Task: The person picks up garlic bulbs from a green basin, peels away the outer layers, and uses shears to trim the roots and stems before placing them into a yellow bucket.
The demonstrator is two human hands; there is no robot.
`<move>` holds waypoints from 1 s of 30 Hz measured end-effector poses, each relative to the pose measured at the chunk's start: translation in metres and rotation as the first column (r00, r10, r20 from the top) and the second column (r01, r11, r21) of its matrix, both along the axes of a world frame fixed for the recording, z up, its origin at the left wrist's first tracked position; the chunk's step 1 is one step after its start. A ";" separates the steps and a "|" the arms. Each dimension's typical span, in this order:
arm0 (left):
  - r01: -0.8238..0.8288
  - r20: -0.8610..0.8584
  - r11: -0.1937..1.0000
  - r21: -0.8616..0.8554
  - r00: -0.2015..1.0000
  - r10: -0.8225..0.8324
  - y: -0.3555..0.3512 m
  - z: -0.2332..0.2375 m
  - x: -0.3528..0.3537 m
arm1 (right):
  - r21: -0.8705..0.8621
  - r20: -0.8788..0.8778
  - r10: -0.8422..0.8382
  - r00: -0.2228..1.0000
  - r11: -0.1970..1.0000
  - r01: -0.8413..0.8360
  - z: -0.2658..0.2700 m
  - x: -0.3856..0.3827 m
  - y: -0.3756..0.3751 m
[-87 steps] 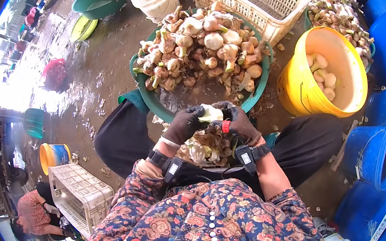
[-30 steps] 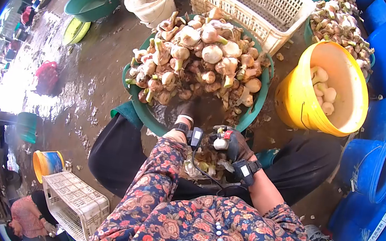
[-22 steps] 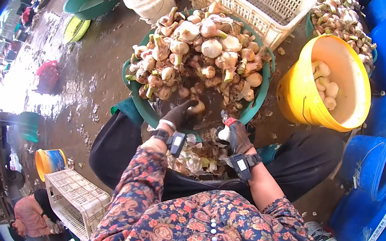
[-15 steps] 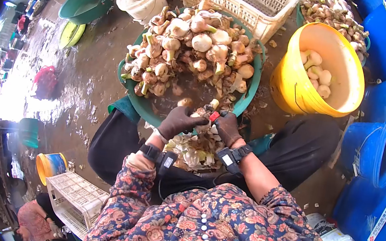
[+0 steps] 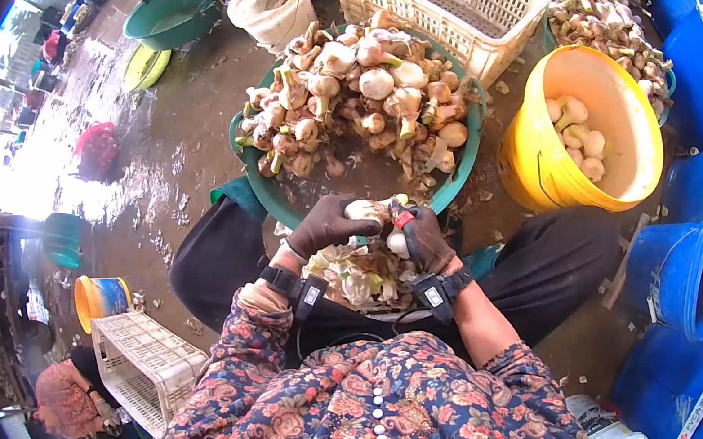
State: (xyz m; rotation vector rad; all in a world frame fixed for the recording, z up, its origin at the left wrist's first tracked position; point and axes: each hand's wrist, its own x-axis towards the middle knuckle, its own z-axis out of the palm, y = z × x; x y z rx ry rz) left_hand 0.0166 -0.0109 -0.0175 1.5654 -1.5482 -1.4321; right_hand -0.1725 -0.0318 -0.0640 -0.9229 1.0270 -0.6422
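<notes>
My left hand [image 5: 325, 226], in a dark glove, is closed around a pale bulb [image 5: 367, 211] over the near rim of the green tub [image 5: 271, 198]. On the right, my right hand [image 5: 426, 242], also gloved, is closed on a small tool with a red part [image 5: 404, 219], against the bulb's stem side. Another white bulb [image 5: 399, 243] shows just below my right fingers. Unpeeled bulbs [image 5: 325, 93] with roots and stems are heaped at the tub's far side. Peeled skins [image 5: 356, 277] lie in a pile below my hands.
A yellow bucket [image 5: 522, 145] with several peeled bulbs stands at the right. Beyond the tub are a white crate [image 5: 476, 52] and a white bucket [image 5: 264, 11]. Blue containers [image 5: 662, 270] line the right side. Another person [image 5: 71, 396] is at the lower left.
The bulb in my left hand now shows a paler, barer surface, and another white bulb shows more clearly below my right fingers. The whole view has shifted slightly.
</notes>
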 end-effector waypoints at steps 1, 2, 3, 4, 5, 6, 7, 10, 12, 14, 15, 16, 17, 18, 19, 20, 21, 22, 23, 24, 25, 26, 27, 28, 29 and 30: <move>-0.013 -0.136 0.976 0.216 0.990 0.043 0.001 0.005 0.002 | 0.077 0.075 0.006 0.997 0.997 -0.012 0.006 0.000 0.001; 0.036 -0.192 0.961 0.275 0.981 0.018 0.001 0.006 0.006 | 0.089 0.206 -0.017 0.978 0.996 -0.002 0.013 -0.001 0.005; 0.033 -0.193 0.961 0.274 0.981 0.021 0.002 -0.004 0.010 | 0.087 0.205 -0.013 0.979 0.996 -0.005 0.013 0.000 0.005; 0.033 -0.410 0.942 0.333 0.905 0.113 0.005 -0.024 0.016 | -0.051 0.248 -0.012 0.969 0.998 0.025 0.010 0.001 0.005; 0.051 -0.595 0.919 0.390 0.776 0.210 0.009 -0.042 0.020 | -0.184 0.291 -0.008 0.957 0.981 0.064 0.004 0.003 0.005; -0.089 -0.741 0.886 0.456 0.513 0.433 0.016 -0.057 -0.001 | -0.380 0.151 0.074 0.986 0.925 -0.011 -0.026 0.003 -0.001; -0.086 -0.743 0.886 0.455 0.512 0.431 0.017 -0.061 -0.001 | -0.381 0.149 0.071 0.986 0.925 -0.010 -0.023 0.000 -0.004; -0.154 -0.770 0.882 0.445 0.437 0.465 0.020 -0.041 -0.023 | -0.314 -0.037 0.122 0.992 0.941 -0.127 -0.008 -0.011 -0.009; -0.347 -0.700 0.919 0.186 0.610 0.372 0.022 -0.030 -0.036 | -0.178 0.042 0.223 0.974 0.961 -0.212 -0.005 -0.026 -0.006; -0.345 -0.553 0.932 0.107 0.759 0.344 0.018 -0.011 -0.042 | -0.312 0.247 0.275 0.929 0.930 -0.192 -0.005 -0.016 0.002; -0.228 -0.498 0.947 0.225 0.809 0.313 0.014 -0.014 -0.034 | -0.308 0.247 0.274 0.930 0.932 -0.192 0.005 -0.016 0.004; -0.204 -0.515 0.945 0.254 0.799 0.311 0.012 -0.009 -0.031 | -0.263 0.340 0.289 0.895 0.943 -0.204 0.024 -0.018 0.004; -0.203 -0.444 0.978 0.056 0.872 0.206 0.009 -0.017 -0.026 | -0.221 0.432 0.297 0.851 0.950 -0.220 0.036 -0.018 0.002; -0.222 -0.237 0.962 -0.160 0.954 0.181 0.005 -0.022 -0.018 | -0.138 0.500 0.344 0.795 0.938 -0.319 0.036 -0.016 -0.003; -0.186 -0.014 0.912 -0.366 0.981 0.194 0.001 -0.006 -0.018 | -0.136 0.502 0.344 0.793 0.937 -0.321 0.030 -0.016 -0.003; -0.183 0.176 0.836 -0.516 0.933 0.313 0.002 0.011 -0.020 | -0.023 0.457 0.326 0.828 0.934 -0.356 0.016 -0.017 -0.005; -0.183 0.179 0.837 -0.516 0.933 0.314 0.002 0.016 -0.018 | 0.091 0.406 0.313 0.859 0.921 -0.379 -0.003 -0.017 -0.006; -0.034 0.277 0.879 -0.476 0.943 0.186 0.004 0.018 -0.017 | 0.271 0.287 0.294 0.912 0.888 -0.371 -0.019 -0.009 -0.011; 0.113 0.365 0.900 -0.420 0.929 0.053 0.005 0.018 -0.016 | 0.276 0.288 0.296 0.911 0.885 -0.374 -0.033 -0.012 -0.008; 0.189 0.409 0.954 -0.234 0.909 -0.080 0.004 0.015 -0.016 | -0.002 0.063 0.361 0.931 0.933 -0.361 -0.023 -0.010 -0.007; 0.190 0.410 0.954 -0.233 0.908 -0.081 0.005 0.013 -0.016 | -0.280 -0.172 0.342 0.924 0.882 -0.379 -0.017 -0.010 -0.007; 0.109 0.383 0.975 -0.195 0.923 -0.026 0.006 0.011 -0.017 | -0.282 -0.222 0.391 0.893 0.851 -0.442 -0.024 -0.013 -0.011; 0.030 0.358 0.988 -0.153 0.933 0.027 0.007 0.007 -0.018 | -0.280 -0.222 0.385 0.896 0.855 -0.437 -0.012 -0.014 -0.013; 0.044 0.378 0.970 -0.241 0.924 0.052 0.009 0.002 -0.015 | -0.190 -0.219 0.421 0.880 0.867 -0.462 0.012 -0.018 -0.015; 0.043 0.376 0.970 -0.238 0.925 0.052 0.010 -0.002 -0.015 | -0.098 -0.213 0.460 0.862 0.868 -0.488 0.029 -0.020 -0.017; -0.006 0.340 0.970 -0.243 0.936 0.091 0.011 -0.005 -0.015 | -0.006 -0.194 0.472 0.860 0.876 -0.482 0.035 -0.021 -0.018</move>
